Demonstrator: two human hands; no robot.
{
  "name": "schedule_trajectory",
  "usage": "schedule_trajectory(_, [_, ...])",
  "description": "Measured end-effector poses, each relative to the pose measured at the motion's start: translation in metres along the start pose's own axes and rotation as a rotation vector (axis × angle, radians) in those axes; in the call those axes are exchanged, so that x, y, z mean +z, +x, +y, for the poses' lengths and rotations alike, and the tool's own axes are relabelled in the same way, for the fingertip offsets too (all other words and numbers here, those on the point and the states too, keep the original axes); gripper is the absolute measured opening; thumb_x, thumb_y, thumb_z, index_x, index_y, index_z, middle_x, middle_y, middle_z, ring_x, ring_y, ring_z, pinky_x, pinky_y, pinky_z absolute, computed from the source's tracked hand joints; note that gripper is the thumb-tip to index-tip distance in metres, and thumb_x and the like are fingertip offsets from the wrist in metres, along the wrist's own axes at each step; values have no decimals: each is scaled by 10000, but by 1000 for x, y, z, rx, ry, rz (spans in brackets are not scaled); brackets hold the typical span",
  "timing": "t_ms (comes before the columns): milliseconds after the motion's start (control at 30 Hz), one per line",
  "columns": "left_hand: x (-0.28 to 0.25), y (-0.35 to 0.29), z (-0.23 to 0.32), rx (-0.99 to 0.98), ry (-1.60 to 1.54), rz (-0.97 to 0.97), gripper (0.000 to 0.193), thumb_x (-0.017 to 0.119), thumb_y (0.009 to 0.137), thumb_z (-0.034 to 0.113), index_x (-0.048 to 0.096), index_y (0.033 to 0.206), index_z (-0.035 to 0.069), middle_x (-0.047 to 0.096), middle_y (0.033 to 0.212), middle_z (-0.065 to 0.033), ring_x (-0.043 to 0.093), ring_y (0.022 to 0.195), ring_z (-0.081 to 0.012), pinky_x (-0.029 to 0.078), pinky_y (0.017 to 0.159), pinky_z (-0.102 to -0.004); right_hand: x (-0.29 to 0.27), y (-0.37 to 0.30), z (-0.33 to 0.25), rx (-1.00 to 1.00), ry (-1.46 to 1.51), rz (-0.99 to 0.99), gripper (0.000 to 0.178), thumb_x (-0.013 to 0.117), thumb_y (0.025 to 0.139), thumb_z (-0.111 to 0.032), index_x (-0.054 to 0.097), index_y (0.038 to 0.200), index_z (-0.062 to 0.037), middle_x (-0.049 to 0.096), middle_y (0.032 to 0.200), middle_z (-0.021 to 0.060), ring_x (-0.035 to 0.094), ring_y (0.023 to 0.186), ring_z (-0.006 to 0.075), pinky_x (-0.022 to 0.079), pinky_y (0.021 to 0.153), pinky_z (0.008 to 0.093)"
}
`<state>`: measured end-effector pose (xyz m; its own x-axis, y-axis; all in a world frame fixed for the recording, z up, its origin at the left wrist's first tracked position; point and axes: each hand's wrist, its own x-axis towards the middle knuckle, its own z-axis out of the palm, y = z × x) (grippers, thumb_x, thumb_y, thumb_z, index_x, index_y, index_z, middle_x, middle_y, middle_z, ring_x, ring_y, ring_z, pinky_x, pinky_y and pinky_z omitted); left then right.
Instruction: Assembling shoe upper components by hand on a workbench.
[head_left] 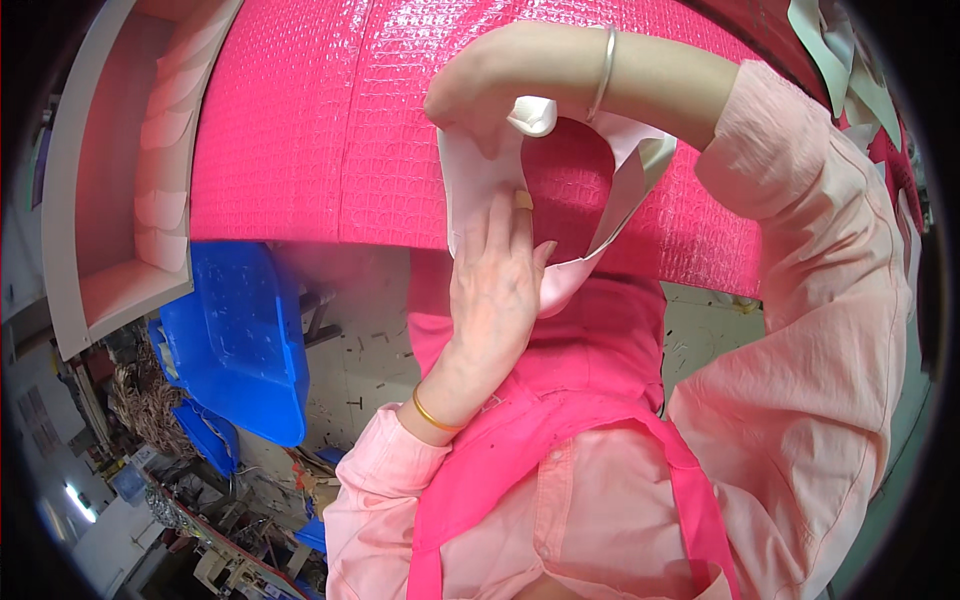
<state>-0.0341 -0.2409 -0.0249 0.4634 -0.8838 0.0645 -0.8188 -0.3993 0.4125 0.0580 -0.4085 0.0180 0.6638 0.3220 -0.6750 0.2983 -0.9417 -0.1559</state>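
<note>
A curved, U-shaped piece of pale pink and white sheet material [470, 195], like a shoe upper, lies at the near edge of the bright pink work surface [270, 150]. My left hand [495, 275] rests on its left limb, fingers stretched flat and thumb a little apart. Above it, my right hand [475, 90] bends down over the far end of the same limb, its fingers curled and partly blurred. A small rounded white thing [533, 116] shows at its thumb side; whether it is a wad or a finger cover I cannot make out.
At the left stands a pale box [105, 265] with a row of overlapping pale pieces [165, 140]. A blue plastic bin [245, 330] is below it. More pale cut pieces [835, 45] lie at the far right. Scraps dot the floor [365, 370].
</note>
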Motion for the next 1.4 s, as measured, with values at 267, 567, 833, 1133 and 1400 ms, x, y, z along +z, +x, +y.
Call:
schedule_trajectory(267, [8, 2, 2, 37, 108, 89, 462, 593, 737, 176, 465, 1138, -15, 453, 1113, -118, 446, 901, -286, 396, 789, -376, -13, -25, 0, 134, -2, -49, 325, 676, 693, -296, 648, 940, -87, 639, 897, 106, 601, 818, 298, 489, 698, 393])
schedule_trajectory(567, [3, 14, 2, 8, 159, 81, 397, 593, 745, 135, 499, 1101, -14, 502, 1000, -117, 476, 822, -276, 405, 724, -373, -5, -14, 0, 75, 2, 50, 240, 652, 582, -98, 650, 809, -20, 627, 741, 136, 599, 676, 287, 484, 588, 388])
schedule_trajectory(833, [-32, 67, -65, -468, -471, 175, 300, 605, 778, 227, 594, 943, -24, 598, 797, -153, 599, 740, -238, 456, 659, -328, 38, -55, 6, 26, 188, 488, 101, 571, 646, -38, 601, 742, -29, 594, 674, 142, 583, 663, 312, 469, 595, 387])
schedule_trajectory(1133, [-24, 102, -87, -307, -470, -130, 248, 621, 711, 201, 617, 797, -32, 589, 694, -213, 611, 647, -273, 440, 567, -372, 122, -80, -27, -241, -137, 1170, 173, 539, 641, -112, 564, 770, 0, 562, 856, 82, 554, 886, 201, 468, 749, 304])
schedule_trajectory(1400, [-30, 109, -78, -238, -505, -58, 335, 578, 810, 293, 594, 806, -41, 591, 660, -123, 562, 594, -142, 430, 533, -285, 107, -64, -22, -8, 265, 1043, 202, 547, 671, -61, 521, 869, -34, 528, 945, 58, 525, 906, 217, 468, 710, 314])
